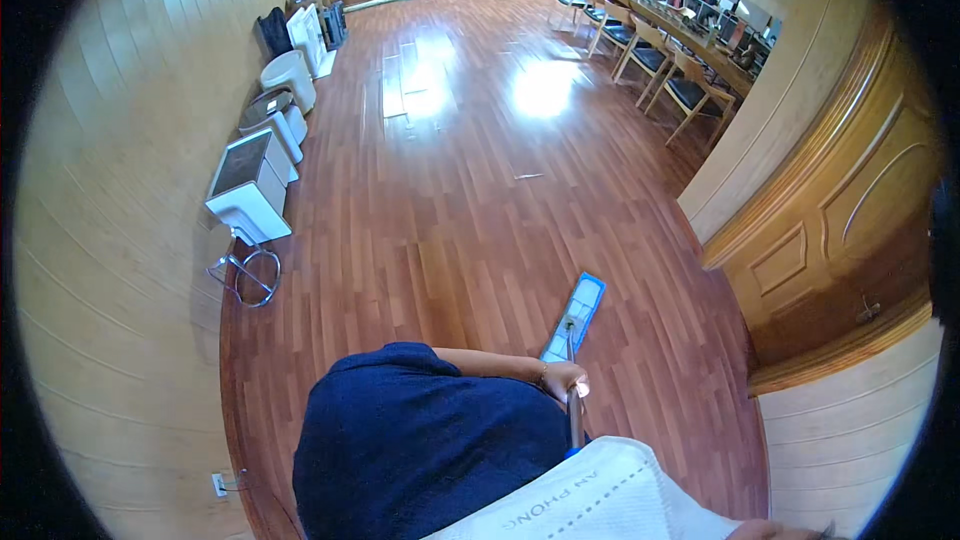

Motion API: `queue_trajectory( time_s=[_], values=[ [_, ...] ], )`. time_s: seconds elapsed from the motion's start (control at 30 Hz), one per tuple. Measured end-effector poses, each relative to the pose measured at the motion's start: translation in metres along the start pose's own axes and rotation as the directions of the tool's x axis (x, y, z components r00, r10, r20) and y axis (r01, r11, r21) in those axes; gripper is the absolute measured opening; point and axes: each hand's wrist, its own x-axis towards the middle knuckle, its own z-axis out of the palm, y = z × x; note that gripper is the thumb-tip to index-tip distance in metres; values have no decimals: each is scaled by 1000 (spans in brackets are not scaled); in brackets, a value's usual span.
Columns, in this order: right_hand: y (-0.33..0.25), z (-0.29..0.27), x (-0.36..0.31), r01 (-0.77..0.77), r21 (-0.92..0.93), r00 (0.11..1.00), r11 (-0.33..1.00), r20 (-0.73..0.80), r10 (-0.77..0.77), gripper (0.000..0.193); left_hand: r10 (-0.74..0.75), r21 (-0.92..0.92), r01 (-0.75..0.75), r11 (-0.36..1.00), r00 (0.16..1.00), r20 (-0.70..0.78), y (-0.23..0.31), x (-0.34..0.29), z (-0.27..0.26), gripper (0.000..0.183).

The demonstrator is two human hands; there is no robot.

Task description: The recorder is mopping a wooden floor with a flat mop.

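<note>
Clenched around the mop handle [574,410], the left hand [562,378] is the only one clearly gripping; the right hand [770,530] barely shows at the lower edge, its grip unreadable. Just ahead lies the blue mop head [575,315], long axis pointing away, on the wooden floor [450,190].

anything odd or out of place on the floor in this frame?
One small thing: a thin pale scrap lies alone on the wooden floor mid-room, ahead of the blue flat mop head. Too small to identify. Otherwise nothing looks spilled, askew or damaged. One hand grips the mop handle.
</note>
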Motion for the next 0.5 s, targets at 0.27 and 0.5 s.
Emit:
queue_trajectory(
  time_s=[0.27,0.5],
  values=[
    [-2,0,-4,-13,-19,998,1000,67,15,33,23,-24,-25,999,995,-94,6,-8,-1,57],
    [-11,-13,0,-168,74,963,983,225,148,34,-74,-10,74,997,997,-11,9,-4,-6,55]
  ],
)
